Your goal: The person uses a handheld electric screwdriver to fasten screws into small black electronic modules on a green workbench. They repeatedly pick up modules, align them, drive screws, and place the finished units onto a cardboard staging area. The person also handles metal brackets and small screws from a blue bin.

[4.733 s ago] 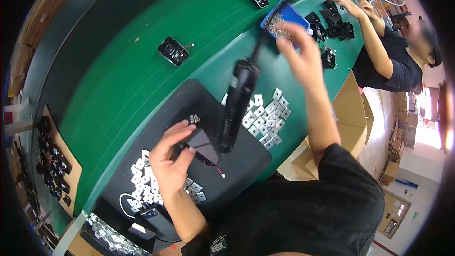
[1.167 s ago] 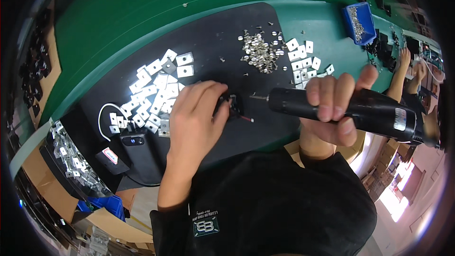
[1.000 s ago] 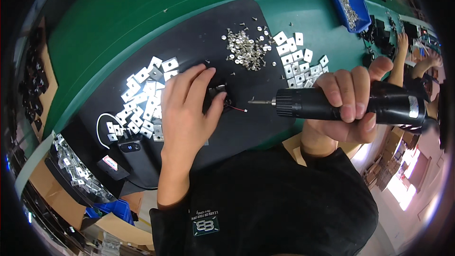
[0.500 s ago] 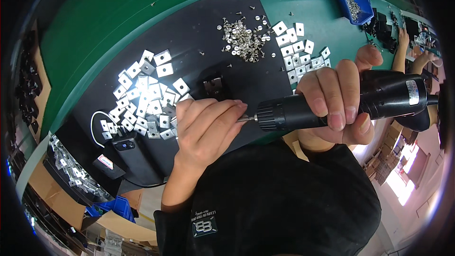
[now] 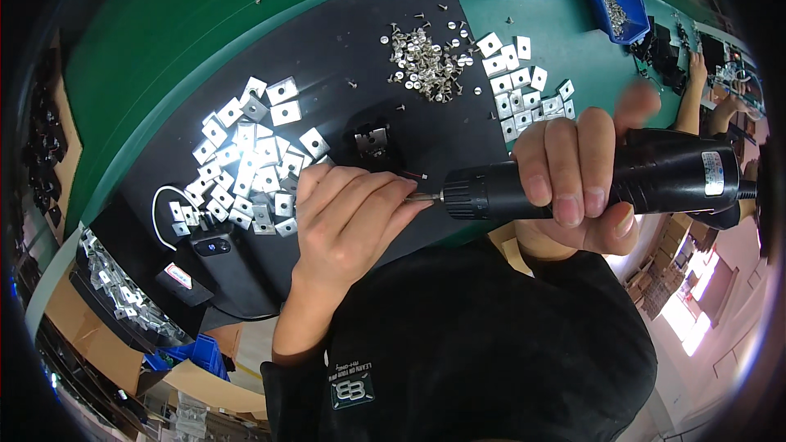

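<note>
A black electric screwdriver (image 5: 508,190) lies level in my right hand (image 5: 573,176); the fingers wrap its body and the thumb shows below. Its thin metal bit (image 5: 432,196) points left. My left hand (image 5: 348,217) is closed, thumb and fingers pinched round the end of that bit; whether a screw sits in the pinch is hidden. Just beyond my left hand is a small black part with a metal plate (image 5: 372,143), a thin wire with a white connector near it. Loose silver screws (image 5: 426,65) lie in a heap farther off.
Square metal plates with holes (image 5: 266,151) are heaped at left on the black mat (image 5: 327,41); more plates (image 5: 521,79) lie right of the screws. A blue bin (image 5: 634,20) holds screws. A black power bank (image 5: 237,270) stands near left. Another person's hand (image 5: 697,69) shows far right.
The screwdriver and both hands have shifted only slightly. My left hand has moved a little left, showing the black part and its wire more. Its pinch on the bit stays.
</note>
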The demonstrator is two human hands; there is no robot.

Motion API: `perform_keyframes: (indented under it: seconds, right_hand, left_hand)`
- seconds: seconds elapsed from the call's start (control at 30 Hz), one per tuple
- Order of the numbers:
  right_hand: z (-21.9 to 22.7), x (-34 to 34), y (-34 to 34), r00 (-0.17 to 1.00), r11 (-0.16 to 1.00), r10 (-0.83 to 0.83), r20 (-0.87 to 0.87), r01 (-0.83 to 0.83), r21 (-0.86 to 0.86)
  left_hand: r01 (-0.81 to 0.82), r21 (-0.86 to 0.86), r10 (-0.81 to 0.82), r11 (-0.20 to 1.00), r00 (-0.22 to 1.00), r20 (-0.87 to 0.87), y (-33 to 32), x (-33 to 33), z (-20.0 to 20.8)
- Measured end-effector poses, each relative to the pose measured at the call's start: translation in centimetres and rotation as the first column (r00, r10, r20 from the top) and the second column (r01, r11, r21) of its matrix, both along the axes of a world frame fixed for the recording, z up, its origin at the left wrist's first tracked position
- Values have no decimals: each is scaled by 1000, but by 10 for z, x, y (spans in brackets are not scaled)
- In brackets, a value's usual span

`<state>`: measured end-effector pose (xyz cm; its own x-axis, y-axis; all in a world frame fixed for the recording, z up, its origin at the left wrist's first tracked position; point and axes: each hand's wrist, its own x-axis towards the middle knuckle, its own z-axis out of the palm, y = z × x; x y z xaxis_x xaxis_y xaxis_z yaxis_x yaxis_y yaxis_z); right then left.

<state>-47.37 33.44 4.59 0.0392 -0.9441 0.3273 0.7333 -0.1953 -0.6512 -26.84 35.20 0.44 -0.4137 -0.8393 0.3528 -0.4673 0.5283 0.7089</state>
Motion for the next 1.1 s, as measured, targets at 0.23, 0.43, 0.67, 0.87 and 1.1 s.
perform_keyframes:
  seconds: [0.23, 0.43, 0.67, 0.87, 1.1]
  right_hand:
    - [3, 15, 1, 986, 984, -166, 15, 165, 72]
    - [0, 5, -5, 996, 992, -74, -40, 70, -102]
    - [-6, 3, -6, 984, 983, -90, -151, 63, -174]
    - [-5, 14, -13, 947, 978, -119, -299, 60, -199]
    - [-5, 19, -15, 924, 982, -111, -365, 46, -182]
  left_hand:
    - [-43, -2, 43, 999, 999, -16, 1, -3, -6]
    - [-73, 4, 74, 997, 997, -15, -1, -5, -8]
    - [-21, 174, -25, 984, 965, 259, -17, 14, 0]
    - [-24, 174, -21, 984, 967, 253, -19, 10, -8]
    - [-24, 219, -21, 975, 980, 198, -24, 5, -7]
